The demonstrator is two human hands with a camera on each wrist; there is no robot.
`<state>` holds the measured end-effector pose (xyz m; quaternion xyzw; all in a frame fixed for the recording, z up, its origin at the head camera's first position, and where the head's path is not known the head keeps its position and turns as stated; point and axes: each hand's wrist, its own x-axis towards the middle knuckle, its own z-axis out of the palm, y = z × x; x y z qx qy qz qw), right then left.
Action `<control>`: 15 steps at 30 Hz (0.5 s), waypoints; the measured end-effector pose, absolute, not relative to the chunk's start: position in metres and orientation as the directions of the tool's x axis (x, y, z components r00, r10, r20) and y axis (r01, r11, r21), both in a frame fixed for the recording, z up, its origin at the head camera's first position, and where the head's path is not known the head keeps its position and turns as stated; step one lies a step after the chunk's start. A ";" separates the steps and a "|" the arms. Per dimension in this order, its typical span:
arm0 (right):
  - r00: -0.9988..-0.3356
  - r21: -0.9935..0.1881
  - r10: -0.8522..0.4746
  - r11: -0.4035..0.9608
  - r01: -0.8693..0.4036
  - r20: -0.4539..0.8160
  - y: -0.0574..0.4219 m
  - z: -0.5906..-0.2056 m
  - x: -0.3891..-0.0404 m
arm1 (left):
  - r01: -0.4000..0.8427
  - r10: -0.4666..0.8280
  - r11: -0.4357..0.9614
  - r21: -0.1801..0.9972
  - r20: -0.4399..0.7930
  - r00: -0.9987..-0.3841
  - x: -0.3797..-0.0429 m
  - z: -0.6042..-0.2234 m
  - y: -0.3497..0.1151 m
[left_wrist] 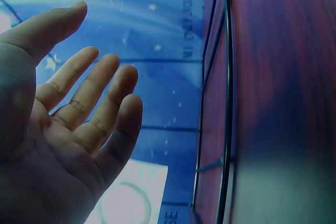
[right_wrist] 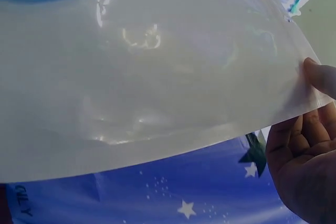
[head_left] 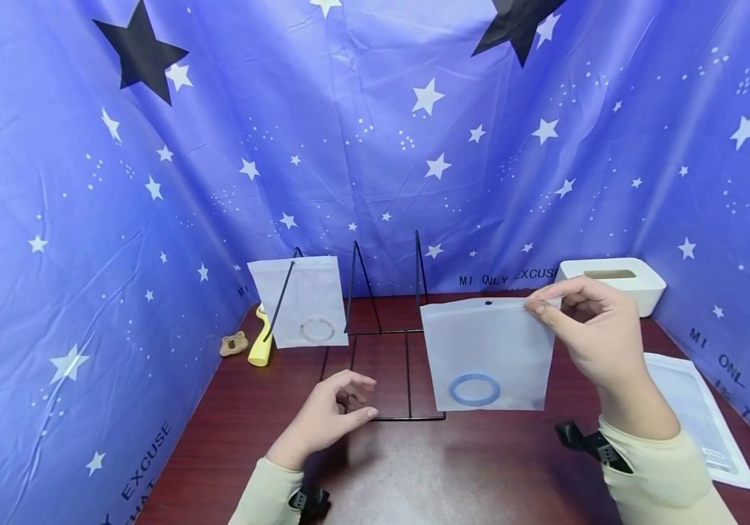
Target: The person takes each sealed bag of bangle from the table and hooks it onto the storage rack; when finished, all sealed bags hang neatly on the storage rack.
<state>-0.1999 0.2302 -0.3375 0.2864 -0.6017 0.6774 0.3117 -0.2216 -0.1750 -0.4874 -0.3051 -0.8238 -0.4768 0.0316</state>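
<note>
Between thumb and fingers, my right hand [head_left: 600, 335] pinches the top right corner of a translucent white zip bag [head_left: 489, 343]. A blue ring [head_left: 474, 390] lies inside near its bottom, and a small hole shows at the top edge. In the right wrist view the bag [right_wrist: 157, 87] fills most of the picture. My left hand [head_left: 329, 415] holds nothing, its fingers loosely bent, near the front left of a black wire rack [head_left: 407, 372]. Another white bag [head_left: 305, 292] with a pale ring [head_left: 317, 330] stands in the rack's left end.
Left of the rack are a yellow hook-topped object [head_left: 260, 343] and a small brown animal-shaped piece [head_left: 233, 343]. A white box [head_left: 617, 281] with a slot stands at the back right. More white bags [head_left: 696, 415] lie at the right. A starry blue curtain [head_left: 375, 146] encloses the table.
</note>
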 end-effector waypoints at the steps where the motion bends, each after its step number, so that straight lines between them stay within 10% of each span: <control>1: -0.641 -0.636 0.074 -0.080 -0.767 0.764 0.228 -0.338 -0.200 | 0.546 0.484 0.351 0.761 0.352 -0.801 -0.221 -0.488 -0.172; 15: -0.680 -0.675 0.046 -0.089 -0.732 0.731 0.190 -0.348 -0.198 | 0.514 0.518 0.349 0.783 0.296 -0.802 -0.211 -0.486 -0.142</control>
